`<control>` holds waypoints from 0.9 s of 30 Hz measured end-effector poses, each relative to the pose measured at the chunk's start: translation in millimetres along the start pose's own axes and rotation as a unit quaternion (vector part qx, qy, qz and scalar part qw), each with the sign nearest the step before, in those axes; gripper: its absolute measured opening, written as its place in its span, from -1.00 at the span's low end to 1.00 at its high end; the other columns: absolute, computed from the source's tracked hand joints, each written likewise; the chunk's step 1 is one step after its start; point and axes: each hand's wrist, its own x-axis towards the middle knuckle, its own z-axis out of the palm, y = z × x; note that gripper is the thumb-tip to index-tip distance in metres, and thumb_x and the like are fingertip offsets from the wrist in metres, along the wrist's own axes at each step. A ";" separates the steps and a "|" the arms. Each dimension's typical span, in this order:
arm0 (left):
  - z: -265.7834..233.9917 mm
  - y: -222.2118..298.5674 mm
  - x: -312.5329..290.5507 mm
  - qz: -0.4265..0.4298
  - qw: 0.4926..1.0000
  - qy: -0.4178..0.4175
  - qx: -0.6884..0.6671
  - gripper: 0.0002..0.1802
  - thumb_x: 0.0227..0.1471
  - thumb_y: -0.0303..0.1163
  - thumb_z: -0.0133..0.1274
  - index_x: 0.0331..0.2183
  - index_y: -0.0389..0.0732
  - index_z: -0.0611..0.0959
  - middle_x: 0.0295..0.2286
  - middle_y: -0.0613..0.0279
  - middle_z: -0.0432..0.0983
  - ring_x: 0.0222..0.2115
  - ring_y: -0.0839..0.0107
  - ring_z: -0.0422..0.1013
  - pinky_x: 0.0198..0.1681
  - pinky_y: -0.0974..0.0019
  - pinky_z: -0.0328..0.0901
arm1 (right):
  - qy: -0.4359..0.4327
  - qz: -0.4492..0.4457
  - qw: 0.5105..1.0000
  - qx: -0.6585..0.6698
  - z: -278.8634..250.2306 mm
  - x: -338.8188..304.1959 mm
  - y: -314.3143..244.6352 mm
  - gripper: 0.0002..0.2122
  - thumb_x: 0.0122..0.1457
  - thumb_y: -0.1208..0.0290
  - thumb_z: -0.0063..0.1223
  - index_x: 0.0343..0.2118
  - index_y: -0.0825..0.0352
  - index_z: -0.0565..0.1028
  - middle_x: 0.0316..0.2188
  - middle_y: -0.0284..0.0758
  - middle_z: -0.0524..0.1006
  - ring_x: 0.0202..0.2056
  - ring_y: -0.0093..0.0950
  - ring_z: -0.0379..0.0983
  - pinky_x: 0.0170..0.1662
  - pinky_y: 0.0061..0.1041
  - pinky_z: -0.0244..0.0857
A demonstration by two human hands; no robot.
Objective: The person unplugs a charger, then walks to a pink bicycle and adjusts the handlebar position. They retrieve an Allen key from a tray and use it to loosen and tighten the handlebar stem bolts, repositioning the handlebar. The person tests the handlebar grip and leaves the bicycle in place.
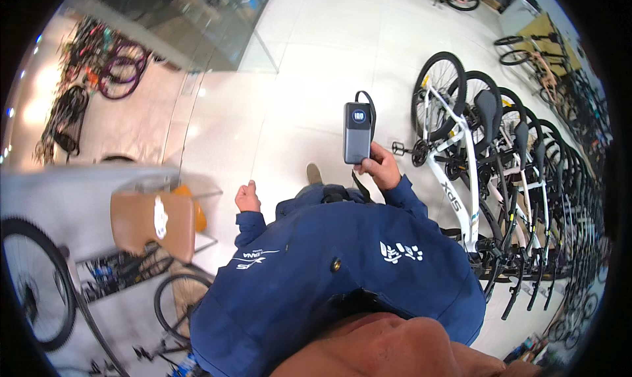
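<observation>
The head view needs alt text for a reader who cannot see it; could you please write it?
A person's right hand holds a grey handheld device with a lit display; the left hand holds nothing visible. A row of bicycles stands to the right, a brown chair to the left.

We see a power bank with a smooth, low-sheen grey body and a glossy black plastic-looking top. Our jacket is matt cloth, the floor glossy, the chair smooth and leather-like, the leftmost tyre knobbly rubber.
</observation>
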 end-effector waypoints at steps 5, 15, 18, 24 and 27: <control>153.3 140.4 138.7 0.106 0.979 -0.173 -0.012 -0.43 0.24 -0.29 0.22 -0.67 -0.03 0.24 -0.71 0.55 0.12 -0.67 0.69 -0.04 -0.62 0.41 -0.07 | 0.126 -0.028 0.992 0.011 -41.0 65.3 -32.6 -0.41 0.19 0.12 0.32 0.13 0.45 0.43 -0.24 -0.25 0.61 -0.27 -0.48 0.58 -0.22 -0.53 0.43; 507.9 223.2 195.6 0.152 0.913 -0.355 0.133 -0.44 0.19 -0.18 0.28 -0.68 -0.15 0.36 -0.73 0.43 0.21 -0.70 0.60 0.09 -0.63 0.31 0.07 | 0.325 0.018 0.946 0.003 -227.1 246.4 -85.6 -0.57 0.22 0.16 0.33 -0.04 0.44 0.58 -0.38 -0.33 0.65 -0.43 -0.60 0.53 -0.33 -0.60 0.40; 602.3 261.9 201.3 0.043 0.895 -0.433 0.092 -0.46 0.20 -0.19 0.28 -0.65 -0.08 0.33 -0.74 0.43 0.22 -0.78 0.60 0.10 -0.71 0.37 0.01 | 0.345 0.121 0.928 -0.067 -302.5 305.9 -136.3 -0.58 0.17 0.14 0.36 -0.13 0.45 0.62 -0.44 -0.30 0.64 -0.46 -0.59 0.54 -0.39 -0.56 0.41; 778.1 349.8 231.2 0.006 0.847 -0.507 0.158 -0.70 0.22 -0.17 0.26 -0.38 -0.14 0.55 -0.54 0.24 0.47 -0.59 0.48 0.39 -0.49 0.39 0.35 | 0.267 0.104 0.951 -0.116 -414.2 385.5 -228.6 -0.51 0.18 0.21 0.33 0.08 0.42 0.54 -0.33 -0.29 0.66 -0.36 -0.56 0.60 -0.30 -0.55 0.47; 872.3 385.1 232.4 -0.146 0.743 -0.653 0.003 -0.37 0.22 -0.09 0.26 0.17 -0.18 0.43 -0.07 0.01 0.53 -0.12 0.24 0.53 -0.04 0.15 0.47 | 0.196 0.076 0.973 -0.098 -479.5 432.9 -268.9 -0.37 0.17 0.24 0.37 0.24 0.43 0.42 -0.25 -0.28 0.65 -0.31 -0.53 0.61 -0.27 -0.54 0.48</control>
